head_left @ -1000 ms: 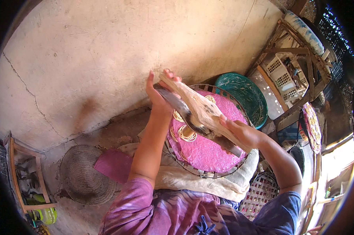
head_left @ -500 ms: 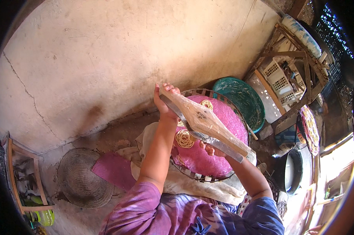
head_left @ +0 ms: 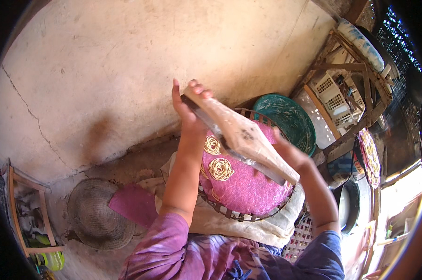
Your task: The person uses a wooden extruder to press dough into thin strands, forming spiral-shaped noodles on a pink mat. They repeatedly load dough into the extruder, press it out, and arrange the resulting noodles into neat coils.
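Observation:
My left hand point(head_left: 192, 105) is closed around the upper left end of a long wooden hand press point(head_left: 243, 135), thick in the middle with tapered ends and a metal strip along its underside. Over the far right side of the press is my right hand point(head_left: 290, 151), smeared by motion; whether it touches the wood is not clear. Beneath the tool, a pink sheet point(head_left: 248, 191) covers a round woven tray point(head_left: 229, 214). Pale coils of noodle-like strands point(head_left: 220, 169) lie on the sheet's left part, and the press hides some of its middle.
Behind the tray stands a green basin point(head_left: 290, 116) with whitish smears. Cream cloth point(head_left: 248, 228) lies under the tray. On the floor at left are a grey round woven thing point(head_left: 96, 214) and a pink piece point(head_left: 134, 205). A wooden rack point(head_left: 355, 70) and dark basin point(head_left: 348, 205) stand at right.
My right hand has left the lower right part of the press and moved up to its far side. The press has shifted slightly, with its left end higher, still in my left hand.

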`<state>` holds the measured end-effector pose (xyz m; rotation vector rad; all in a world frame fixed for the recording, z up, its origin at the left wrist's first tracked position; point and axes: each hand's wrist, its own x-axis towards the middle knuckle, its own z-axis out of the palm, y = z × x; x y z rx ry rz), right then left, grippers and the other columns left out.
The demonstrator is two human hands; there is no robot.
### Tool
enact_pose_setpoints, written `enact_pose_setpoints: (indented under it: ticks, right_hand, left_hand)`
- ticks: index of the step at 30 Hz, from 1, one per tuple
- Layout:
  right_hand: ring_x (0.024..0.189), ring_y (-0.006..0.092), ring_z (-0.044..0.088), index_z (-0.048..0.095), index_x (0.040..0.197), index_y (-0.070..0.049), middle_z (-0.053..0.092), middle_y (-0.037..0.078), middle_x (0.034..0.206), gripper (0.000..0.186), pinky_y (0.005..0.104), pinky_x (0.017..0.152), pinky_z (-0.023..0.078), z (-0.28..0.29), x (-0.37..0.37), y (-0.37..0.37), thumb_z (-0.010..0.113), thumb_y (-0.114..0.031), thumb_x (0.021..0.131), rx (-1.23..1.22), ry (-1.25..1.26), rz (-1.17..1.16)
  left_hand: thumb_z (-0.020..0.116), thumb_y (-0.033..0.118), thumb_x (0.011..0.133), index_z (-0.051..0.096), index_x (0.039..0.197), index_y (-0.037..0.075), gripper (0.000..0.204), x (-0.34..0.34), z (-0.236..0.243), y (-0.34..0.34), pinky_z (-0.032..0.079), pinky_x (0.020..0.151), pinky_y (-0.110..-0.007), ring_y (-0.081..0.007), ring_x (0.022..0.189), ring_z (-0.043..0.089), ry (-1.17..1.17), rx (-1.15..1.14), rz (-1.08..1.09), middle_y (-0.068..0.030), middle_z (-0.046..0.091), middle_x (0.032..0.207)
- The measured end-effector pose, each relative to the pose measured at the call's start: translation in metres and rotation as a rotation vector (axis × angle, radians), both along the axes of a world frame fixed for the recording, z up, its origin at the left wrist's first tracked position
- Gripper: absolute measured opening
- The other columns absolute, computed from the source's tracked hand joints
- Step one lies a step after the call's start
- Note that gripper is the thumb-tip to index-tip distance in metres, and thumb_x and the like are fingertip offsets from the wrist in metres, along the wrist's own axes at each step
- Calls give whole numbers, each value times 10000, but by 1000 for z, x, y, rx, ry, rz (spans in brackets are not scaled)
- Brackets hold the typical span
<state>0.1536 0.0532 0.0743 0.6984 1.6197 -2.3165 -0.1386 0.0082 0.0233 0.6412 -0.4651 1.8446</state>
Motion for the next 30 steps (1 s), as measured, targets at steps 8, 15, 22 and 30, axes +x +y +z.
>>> enact_pose_setpoints:
  ticks: [8, 15, 22, 30]
  right_hand:
    - [683, 176, 629, 534, 1154, -35, 619, 114, 836, 720, 314, 615, 527, 18, 8, 16, 285, -675, 938, 456, -395, -54]
    - [552, 127, 550, 568, 1069, -29, 565, 52, 711, 708, 293, 538, 491, 30, 9, 8, 266, -659, 954, 397, -290, -47]
    - [523, 135, 546, 611, 853, -17, 551, 45, 625, 743, 291, 494, 456, 40, 0, 2, 272, -672, 946, 712, -376, -157]
    - [525, 182, 587, 643, 928, 12, 596, 101, 660, 840, 306, 500, 477, 29, 33, 1, 263, -737, 902, 666, -416, -167]
  left_hand:
    - [453, 577, 871, 545, 849, 118, 469, 40, -31, 59, 427, 689, -336, -223, 787, 527, -148, -573, -5, -17, 537, 779]
    - [437, 567, 878, 533, 851, 139, 439, 29, -25, 60, 422, 686, -336, -206, 779, 528, -83, -424, 41, -10, 528, 767]
    - [451, 465, 898, 511, 836, 131, 345, 34, 0, 56, 432, 682, -317, -200, 744, 519, -53, -380, 71, -7, 515, 738]
    - [477, 406, 901, 502, 792, 96, 328, 58, -26, 61, 440, 665, -310, -192, 677, 495, -143, -428, 14, -28, 512, 695]
